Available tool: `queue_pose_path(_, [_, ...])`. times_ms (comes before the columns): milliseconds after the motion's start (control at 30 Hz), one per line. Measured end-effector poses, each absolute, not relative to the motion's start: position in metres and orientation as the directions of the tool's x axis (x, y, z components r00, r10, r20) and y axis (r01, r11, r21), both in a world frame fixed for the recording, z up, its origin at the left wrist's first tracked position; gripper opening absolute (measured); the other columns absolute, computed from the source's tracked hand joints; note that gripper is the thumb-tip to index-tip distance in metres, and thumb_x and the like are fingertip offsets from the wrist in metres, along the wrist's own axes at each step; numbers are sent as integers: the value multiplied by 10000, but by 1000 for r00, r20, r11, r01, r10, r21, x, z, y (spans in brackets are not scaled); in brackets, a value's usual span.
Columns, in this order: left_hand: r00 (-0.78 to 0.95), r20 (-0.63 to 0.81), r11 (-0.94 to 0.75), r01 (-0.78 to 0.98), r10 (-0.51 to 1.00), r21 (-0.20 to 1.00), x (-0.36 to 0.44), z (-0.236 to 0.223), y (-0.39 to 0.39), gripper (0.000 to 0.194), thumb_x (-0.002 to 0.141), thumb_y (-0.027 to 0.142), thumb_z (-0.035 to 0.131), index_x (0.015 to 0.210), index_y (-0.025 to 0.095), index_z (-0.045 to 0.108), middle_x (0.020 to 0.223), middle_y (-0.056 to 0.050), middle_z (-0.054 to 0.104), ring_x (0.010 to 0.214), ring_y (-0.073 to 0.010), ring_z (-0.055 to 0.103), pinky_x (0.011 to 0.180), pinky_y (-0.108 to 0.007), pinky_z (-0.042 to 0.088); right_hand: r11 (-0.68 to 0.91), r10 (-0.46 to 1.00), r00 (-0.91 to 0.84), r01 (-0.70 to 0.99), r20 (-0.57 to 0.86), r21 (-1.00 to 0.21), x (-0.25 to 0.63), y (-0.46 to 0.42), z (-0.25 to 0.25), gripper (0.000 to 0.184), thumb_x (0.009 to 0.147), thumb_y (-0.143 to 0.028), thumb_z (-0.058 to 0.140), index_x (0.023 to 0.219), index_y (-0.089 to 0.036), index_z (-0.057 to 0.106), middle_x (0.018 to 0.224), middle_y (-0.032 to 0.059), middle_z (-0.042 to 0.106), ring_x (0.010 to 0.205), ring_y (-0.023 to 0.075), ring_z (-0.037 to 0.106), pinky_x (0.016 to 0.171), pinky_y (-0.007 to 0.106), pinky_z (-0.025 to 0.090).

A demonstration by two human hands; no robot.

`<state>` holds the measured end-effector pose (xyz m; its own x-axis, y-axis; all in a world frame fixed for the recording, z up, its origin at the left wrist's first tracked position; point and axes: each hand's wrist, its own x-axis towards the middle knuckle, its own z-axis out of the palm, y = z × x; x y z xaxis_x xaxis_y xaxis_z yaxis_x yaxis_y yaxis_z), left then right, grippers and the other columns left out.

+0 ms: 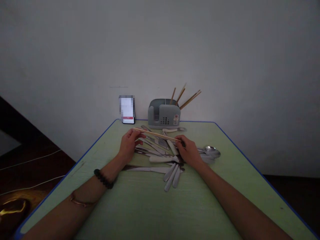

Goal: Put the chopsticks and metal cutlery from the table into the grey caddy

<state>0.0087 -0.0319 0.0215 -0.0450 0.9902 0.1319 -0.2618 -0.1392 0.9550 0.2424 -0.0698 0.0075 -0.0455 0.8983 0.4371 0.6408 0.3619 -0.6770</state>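
"Fingers first — how far open?"

"Closed to a pinch on both sides. Gripping one end of the chopsticks [157, 134] with the left hand [128, 144], the other end with the right hand [189, 150]. Held above the cutlery [162, 160], slanting slightly down to the right. Can't tell what makes the dark patch [183, 143] by the right fingertips."

"And around them?"

"Knives, forks and spoons [212, 151], heaped loosely. Just beyond, a grey holder [163, 125] with more sticks [190, 99] leaning out."

"Any writing?"

"Stickers [176, 119] on the holder — too small to read. Blocked out on the phone [128, 108], bar a red strip low on its screen."

"Surface, room?"

"Pale green table [140, 210], blue-edged, against a plain wall [160, 50]. Dimly lit. Pale cords [32, 185] across the dark floor [42, 165] at left."
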Motion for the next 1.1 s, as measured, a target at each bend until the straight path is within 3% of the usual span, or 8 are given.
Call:
queue_pose_path(167, [-95,115,-132,-200,989,971,8,21,-31,119,694,300,606,717,185,587,948,-75,673,718,-167,610,445,-200,434,355,905,-51,638,423,-683,241,-70,7,186,829,-274,427,870,-181,582,710,15,625,644,151,556,616,251,401])
queue_pose_path(600, [-104,162,-177,-162,981,971,6,20,-30,182,664,321,622,731,152,608,876,-53,669,661,-119,557,442,-169,406,379,885,-55,663,463,-646,240,-73,9,168,812,-261,448,842,-184,594,711,16,633,625,143,558,613,248,409])
queue_pose_path(800, [-97,165,-177,-125,982,976,7,21,-32,266,640,383,683,678,134,597,676,-15,590,601,-110,531,430,-167,391,379,896,-80,650,436,-659,238,-75,13,224,850,-328,438,806,-183,602,690,23,641,634,149,574,626,251,422])
queue_pose_path(1100, [-20,136,-137,-102,991,985,10,23,-34,269,656,395,638,721,134,636,749,-39,617,644,-128,540,447,-181,411,376,894,-90,685,439,-624,236,-75,12,265,874,-344,422,793,-181,615,671,28,639,639,154,578,618,253,424])
